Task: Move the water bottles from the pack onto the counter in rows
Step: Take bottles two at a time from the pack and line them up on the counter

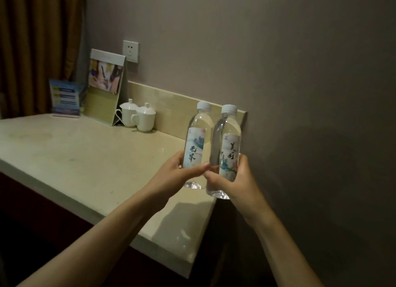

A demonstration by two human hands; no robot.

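Two clear water bottles with white caps and painted labels are held upright side by side above the right end of the beige counter (pixel 81 158). My left hand (pixel 177 175) grips the left bottle (pixel 198 134) around its lower half. My right hand (pixel 231 179) grips the right bottle (pixel 228 141) the same way. The bottles touch or nearly touch each other, and both bases hang above the counter surface. No pack is in view.
Two white lidded cups (pixel 139 116) stand at the back of the counter by the backsplash. A standing card holder (pixel 106 87) and a blue leaflet stand (pixel 65 98) sit further left. A wall socket (pixel 130 51) and a grey wall lie behind; the counter's right edge ends near the bottles.
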